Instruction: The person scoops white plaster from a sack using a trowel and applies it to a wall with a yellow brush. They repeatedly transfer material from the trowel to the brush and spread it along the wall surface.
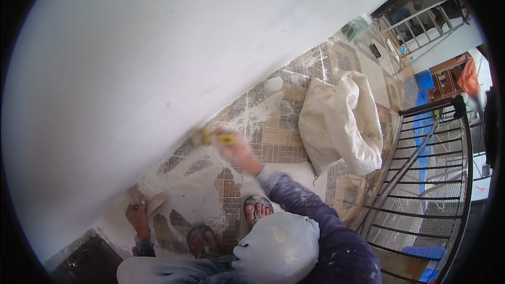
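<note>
My right hand (pixel 238 151) is closed around a yellow-handled brush (pixel 223 138), both smeared by motion, close to the foot of the white wall (pixel 131 68). The brush's head seems to point at the wall; its exact shape is blurred. Low on the left, my left hand (pixel 138 220) grips the edge of a pale, curved piece like a scoop (pixel 156 203), held near the floor by the wall. White powder (pixel 200 179) lies over the patterned tiles between my hands, thickest along the wall.
A large whitish sack (pixel 336 121) stands open on the tiles to the right. Beyond it runs a dark metal railing (pixel 421 179). A white lump (pixel 273 84) lies near the wall. My sandalled feet (pixel 258 209) are below my hands. A ladder (pixel 421 21) is far right.
</note>
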A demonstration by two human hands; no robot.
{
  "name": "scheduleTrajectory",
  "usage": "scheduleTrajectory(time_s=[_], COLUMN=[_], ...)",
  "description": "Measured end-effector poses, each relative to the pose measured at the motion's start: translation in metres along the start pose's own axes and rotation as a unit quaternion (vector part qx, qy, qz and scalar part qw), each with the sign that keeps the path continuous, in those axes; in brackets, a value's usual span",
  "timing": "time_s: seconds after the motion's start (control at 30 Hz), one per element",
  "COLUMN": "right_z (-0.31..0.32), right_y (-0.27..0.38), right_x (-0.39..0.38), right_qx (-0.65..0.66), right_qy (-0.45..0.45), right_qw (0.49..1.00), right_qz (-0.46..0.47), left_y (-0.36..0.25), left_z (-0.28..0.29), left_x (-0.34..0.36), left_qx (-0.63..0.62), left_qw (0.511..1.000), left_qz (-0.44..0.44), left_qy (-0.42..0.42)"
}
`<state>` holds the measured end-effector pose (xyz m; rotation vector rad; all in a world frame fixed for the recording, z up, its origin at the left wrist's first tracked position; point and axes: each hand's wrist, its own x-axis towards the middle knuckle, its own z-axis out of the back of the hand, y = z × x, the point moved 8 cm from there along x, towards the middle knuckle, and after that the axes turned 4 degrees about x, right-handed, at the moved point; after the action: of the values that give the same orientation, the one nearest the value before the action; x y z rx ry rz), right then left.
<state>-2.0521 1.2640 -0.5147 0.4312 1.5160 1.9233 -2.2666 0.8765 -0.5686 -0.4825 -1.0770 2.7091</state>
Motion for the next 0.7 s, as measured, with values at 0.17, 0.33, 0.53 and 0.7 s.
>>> scheduleTrajectory(time_s=[0.17, 0.33, 0.53, 0.7], right_z=[0.254, 0.238, 0.037, 0.184], right_y=[-0.031, -0.047, 0.002, -0.04], right_x=[0.03, 0.03, -0.011, 0.039], right_qx=[-0.333, -0.423, -0.227, -0.27], right_qy=[-0.279, -0.195, 0.062, -0.168], right_qw=[0.899, 0.879, 0.967, 0.943], right_qz=[-0.05, -0.1, 0.097, -0.097], left_y=[-0.003, 0.002, 0.003, 0.005], left_z=[0.001, -0.001, -0.005, -0.001], left_x=[-0.001, 0.001, 0.001, 0.0], left_qx=[0.037, 0.048, -0.008, 0.027], left_qw=[0.999, 0.998, 1.0, 0.999], left_qz=[-0.002, 0.038, 0.016, 0.037], left_qy=[-0.017, -0.002, -0.014, -0.002])
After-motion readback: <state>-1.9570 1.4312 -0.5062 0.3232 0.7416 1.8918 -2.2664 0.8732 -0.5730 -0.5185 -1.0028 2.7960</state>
